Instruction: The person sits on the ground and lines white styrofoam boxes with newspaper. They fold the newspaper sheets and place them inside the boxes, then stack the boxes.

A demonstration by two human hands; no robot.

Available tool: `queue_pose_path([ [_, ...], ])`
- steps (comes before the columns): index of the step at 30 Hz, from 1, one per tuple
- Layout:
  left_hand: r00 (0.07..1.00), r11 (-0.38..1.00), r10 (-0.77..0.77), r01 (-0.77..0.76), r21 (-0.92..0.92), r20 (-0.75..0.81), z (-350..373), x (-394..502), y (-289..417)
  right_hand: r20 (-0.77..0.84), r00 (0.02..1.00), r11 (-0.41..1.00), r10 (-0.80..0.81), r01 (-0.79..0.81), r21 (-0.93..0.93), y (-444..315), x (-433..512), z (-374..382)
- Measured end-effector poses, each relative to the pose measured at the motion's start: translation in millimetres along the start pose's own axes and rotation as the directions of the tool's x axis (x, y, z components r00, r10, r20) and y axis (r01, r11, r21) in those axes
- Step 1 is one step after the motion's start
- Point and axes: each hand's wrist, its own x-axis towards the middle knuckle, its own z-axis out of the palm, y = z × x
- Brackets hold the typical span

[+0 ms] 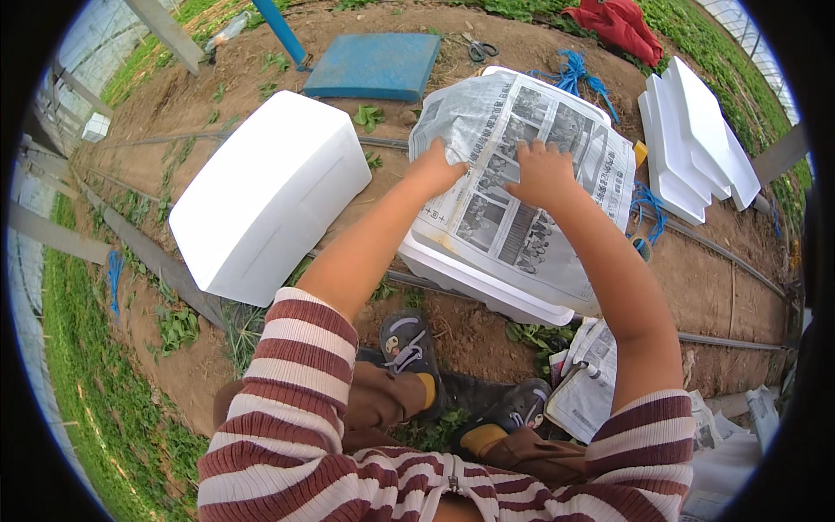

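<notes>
A sheet of newspaper (496, 176) with printed photographs lies across the top of a white foam box (483, 290), hiding most of the box's inside. My left hand (436, 171) is at the newspaper's left part, thumb spread to the right. Its fingertips meet a wrinkled, raised bit of paper, and whether they pinch it is unclear. My right hand (546, 173) rests palm down on the printed photographs, its fingers apart and holding nothing. To the left of my left forearm sits a second white foam box (274, 189), its smooth closed faces towards me.
Stacked white foam lids (691, 143) stand at the right. Beyond the box lie a blue metal platform (375, 65), scissors (481, 49), blue twine (574, 72) and a red cloth (616, 26). A tape roll (641, 248) is at its right. Folded newspapers (587, 391) lie near my shoes (408, 342).
</notes>
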Motion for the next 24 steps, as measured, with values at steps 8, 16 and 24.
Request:
queue_pose_path([
  [8, 0.99, 0.99, 0.014, 0.005, 0.138, -0.138, 11.9, -9.3, 7.2, -0.447, 0.889, 0.966, -0.096, 0.191, 0.173, -40.9, 97.5, 34.0],
  [16, 0.997, 0.979, 0.02, -0.004, 0.202, -0.077, 5.5, -11.8, 5.5, -0.393, 0.906, 0.873, 0.155, 0.061, 0.484, -21.0, 132.5, 50.1],
  [24, 0.999, 0.987, -0.049, 0.051, 0.151, -0.015, 4.0, -9.9, 8.5, 0.104, 0.983, 0.988, -0.151, 0.154, -0.023, -2.5, 46.8, 45.4],
])
